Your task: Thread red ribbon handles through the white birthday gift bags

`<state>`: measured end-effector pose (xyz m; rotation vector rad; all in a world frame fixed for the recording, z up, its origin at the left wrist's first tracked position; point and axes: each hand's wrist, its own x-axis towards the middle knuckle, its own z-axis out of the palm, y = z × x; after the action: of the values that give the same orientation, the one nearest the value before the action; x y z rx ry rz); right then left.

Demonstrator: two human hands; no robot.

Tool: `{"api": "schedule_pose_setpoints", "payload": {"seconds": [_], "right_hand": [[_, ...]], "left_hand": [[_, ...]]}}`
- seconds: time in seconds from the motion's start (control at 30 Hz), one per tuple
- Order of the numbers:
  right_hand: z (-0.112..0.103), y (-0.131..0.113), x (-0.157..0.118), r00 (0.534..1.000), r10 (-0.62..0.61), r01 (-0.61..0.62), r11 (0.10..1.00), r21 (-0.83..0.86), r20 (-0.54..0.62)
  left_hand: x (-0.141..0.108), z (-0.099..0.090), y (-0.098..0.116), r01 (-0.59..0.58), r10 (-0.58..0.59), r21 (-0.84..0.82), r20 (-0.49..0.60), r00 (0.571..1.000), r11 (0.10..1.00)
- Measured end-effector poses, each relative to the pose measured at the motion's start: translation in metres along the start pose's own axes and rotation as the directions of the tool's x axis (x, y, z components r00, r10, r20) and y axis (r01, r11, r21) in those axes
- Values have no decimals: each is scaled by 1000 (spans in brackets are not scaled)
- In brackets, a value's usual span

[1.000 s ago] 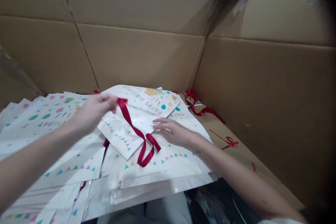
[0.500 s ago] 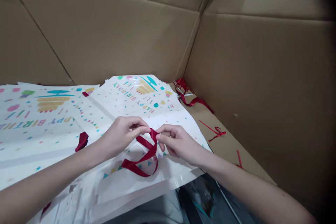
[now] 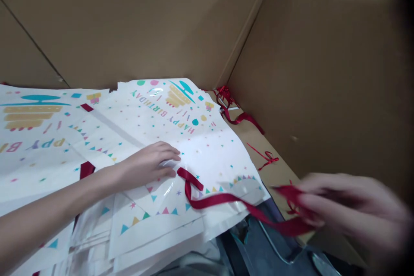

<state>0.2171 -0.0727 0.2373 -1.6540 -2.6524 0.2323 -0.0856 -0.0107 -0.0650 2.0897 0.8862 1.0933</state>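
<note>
A dark red ribbon (image 3: 223, 199) runs from the printed "Happy Birthday" bag (image 3: 207, 155) across to the right. Its far end is in my right hand (image 3: 349, 211), closed on it beyond the bag's right side and smeared by motion. My left hand (image 3: 147, 166) lies on the bag with fingers stretched out, thumb tip close to the ribbon's left end. The bag is white and glossy, with a cake, stars and bunting printed on it. Further sheets or bags show beneath it.
More printed bags (image 3: 32, 172) with red ribbon pieces lie on the left. Thin red bows (image 3: 269, 158) and a tangle of red ribbon (image 3: 224, 95) rest on the cardboard surface at right. Cardboard walls (image 3: 155, 26) rise behind and on the right.
My right hand has moved far right, stretching the ribbon out from the bag. My left hand has parted from the ribbon and now lies flat on the bag. The view has shifted slightly.
</note>
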Motion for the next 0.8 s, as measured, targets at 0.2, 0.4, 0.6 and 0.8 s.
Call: {"api": "schedule_pose_setpoints", "payload": {"seconds": [0.2, 0.4, 0.6, 0.8], "right_hand": [[103, -45, 74, 942, 102, -102, 995, -17, 318], [114, -55, 84, 935, 63, -53, 998, -38, 348], [123, -51, 85, 944, 47, -39, 999, -30, 326], [134, -50, 84, 960, 45, -50, 999, 10, 275]], "left_hand": [[4, 26, 11, -36, 41, 45, -101, 994, 998], [2, 42, 0, -146, 166, 107, -217, 962, 984], [2, 40, 1, -204, 234, 163, -196, 952, 965], [3, 39, 4, -192, 226, 185, -186, 956, 964]]}}
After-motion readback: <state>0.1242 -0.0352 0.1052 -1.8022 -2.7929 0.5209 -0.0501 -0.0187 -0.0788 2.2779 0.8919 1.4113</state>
